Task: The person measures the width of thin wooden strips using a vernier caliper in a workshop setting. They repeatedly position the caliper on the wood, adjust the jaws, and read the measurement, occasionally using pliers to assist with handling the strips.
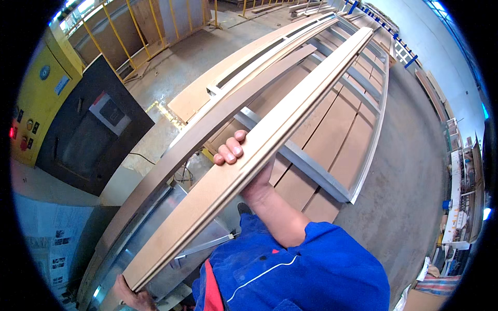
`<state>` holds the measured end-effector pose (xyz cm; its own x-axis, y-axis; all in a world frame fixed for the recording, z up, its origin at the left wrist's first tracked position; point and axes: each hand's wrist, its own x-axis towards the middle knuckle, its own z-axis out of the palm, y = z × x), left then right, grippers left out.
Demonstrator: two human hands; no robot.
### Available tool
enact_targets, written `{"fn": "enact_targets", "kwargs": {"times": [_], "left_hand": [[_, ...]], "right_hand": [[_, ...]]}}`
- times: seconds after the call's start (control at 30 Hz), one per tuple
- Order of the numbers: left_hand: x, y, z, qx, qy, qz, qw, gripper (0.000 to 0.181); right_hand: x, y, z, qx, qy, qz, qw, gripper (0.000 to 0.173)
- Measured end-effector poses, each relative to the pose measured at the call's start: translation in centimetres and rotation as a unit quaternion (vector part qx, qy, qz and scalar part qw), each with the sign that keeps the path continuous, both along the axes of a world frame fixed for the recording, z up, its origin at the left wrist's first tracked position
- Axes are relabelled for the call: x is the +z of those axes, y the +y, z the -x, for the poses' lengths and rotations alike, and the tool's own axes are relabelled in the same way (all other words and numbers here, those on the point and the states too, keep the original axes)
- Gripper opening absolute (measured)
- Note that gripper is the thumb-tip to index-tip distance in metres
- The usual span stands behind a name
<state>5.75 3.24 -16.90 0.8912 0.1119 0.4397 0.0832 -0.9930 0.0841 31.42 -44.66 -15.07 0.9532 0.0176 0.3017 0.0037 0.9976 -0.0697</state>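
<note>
A long, narrow wood-toned plank point(303, 101) with a grooved edge runs diagonally from the lower left to the upper right. My right hand point(237, 155) grips it around its middle, the arm passing beneath and the fingers curled over the far edge. At the near end, my left hand point(134, 295) holds the plank's corner; part of that hand is dim at the picture's rim. Beside the plank, a second brown board point(186, 140) lies lengthwise along a metal machine bed point(159, 214). Under the plank's far half stands a metal-framed rack point(315, 169) with crossbars.
Brown panels point(330, 124) lie beneath the rack's crossbars. At left is a yellow machine cabinet point(46, 85) with buttons and a lit red lamp, beside a dark panel point(97, 124). Yellow railings point(128, 35) stand behind. Concrete floor point(404, 155) extends right, towards a cluttered bench point(459, 210).
</note>
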Motion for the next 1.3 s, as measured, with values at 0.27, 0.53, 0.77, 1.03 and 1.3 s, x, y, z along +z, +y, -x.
{"fn": "enact_targets", "kwargs": {"times": [0.27,0.53,0.77,1.03,1.3], "left_hand": [[2.5,-7.8,-0.7,-0.012,-0.015,0.006,1.0,0.064],[9.7,-25.2,-8.5,-0.237,-0.006,0.011,0.972,0.059],[13.3,-31.6,-11.5,-0.366,0.013,0.061,0.929,0.053],[15.0,-33.7,-10.7,-0.452,0.051,0.084,0.886,0.062],[14.4,-36.2,-10.4,-0.473,0.092,0.095,0.871,0.063]], "right_hand": [[2.1,-0.2,0.3,0.037,-0.075,0.006,0.996,0.044],[3.0,0.4,3.1,0.053,0.005,-0.002,0.999,0.044],[3.4,0.2,6.7,0.032,0.104,-0.004,0.994,0.047],[4.2,-1.3,11.3,-0.013,0.148,0.023,0.989,0.051],[2.9,-2.0,13.7,-0.037,0.237,0.012,0.971,0.052]]}}
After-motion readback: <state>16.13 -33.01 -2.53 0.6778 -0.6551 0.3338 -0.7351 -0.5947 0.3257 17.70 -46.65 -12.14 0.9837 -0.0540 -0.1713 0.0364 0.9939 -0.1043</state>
